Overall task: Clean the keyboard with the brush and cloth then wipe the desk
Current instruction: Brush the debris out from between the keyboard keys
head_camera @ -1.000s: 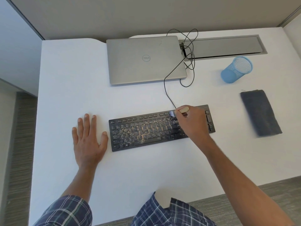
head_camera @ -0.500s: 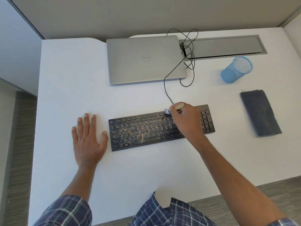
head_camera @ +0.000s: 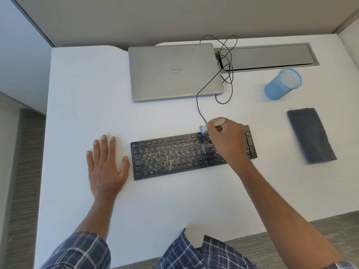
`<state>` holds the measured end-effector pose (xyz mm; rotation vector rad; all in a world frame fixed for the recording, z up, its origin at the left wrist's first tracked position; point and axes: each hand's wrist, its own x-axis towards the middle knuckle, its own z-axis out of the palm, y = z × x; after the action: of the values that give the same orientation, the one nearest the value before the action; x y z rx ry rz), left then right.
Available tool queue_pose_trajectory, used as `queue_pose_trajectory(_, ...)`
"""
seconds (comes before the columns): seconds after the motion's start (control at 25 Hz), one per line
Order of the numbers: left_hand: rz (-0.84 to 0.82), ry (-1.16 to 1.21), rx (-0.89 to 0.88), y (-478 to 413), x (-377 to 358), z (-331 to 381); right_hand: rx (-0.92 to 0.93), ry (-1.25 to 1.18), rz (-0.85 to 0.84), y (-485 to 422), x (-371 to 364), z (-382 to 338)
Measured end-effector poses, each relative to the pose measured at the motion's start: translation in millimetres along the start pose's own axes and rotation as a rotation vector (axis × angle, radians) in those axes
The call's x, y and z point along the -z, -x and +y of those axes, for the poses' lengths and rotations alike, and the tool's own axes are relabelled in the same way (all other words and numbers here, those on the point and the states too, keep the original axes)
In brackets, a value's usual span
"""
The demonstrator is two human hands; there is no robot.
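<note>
A black keyboard (head_camera: 174, 156) lies on the white desk (head_camera: 81, 94), its keys speckled with pale crumbs and dust. My right hand (head_camera: 227, 140) grips a small brush (head_camera: 217, 121) with a wooden handle over the keyboard's right part; the bluish bristles (head_camera: 202, 129) touch the top key row. The hand hides the keys beneath it. My left hand (head_camera: 105, 167) rests flat on the desk just left of the keyboard, fingers spread. A folded dark grey cloth (head_camera: 310, 135) lies on the desk at the right.
A closed silver laptop (head_camera: 174, 70) sits behind the keyboard. The keyboard's black cable (head_camera: 229, 74) loops toward a grey cable tray (head_camera: 268, 56) at the back. A blue mesh pen cup (head_camera: 282, 84) stands back right.
My right hand with the brush has swept leftward and up along the keyboard's right part toward the top row. The left hand has stayed still.
</note>
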<state>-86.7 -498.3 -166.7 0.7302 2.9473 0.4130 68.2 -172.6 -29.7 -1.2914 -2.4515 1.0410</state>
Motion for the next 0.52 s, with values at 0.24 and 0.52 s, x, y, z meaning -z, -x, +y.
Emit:
queue_pose_trajectory(0.24, -0.001, -0.001, 0.0, 0, 0, 0, 0.014, 0.082, -0.086, 5, -4, 12)
queue_pose_trajectory(0.52, 0.003, -0.004, -0.007, 1, 0, -1, 0.012, 0.103, -0.07, -3, 9, 8)
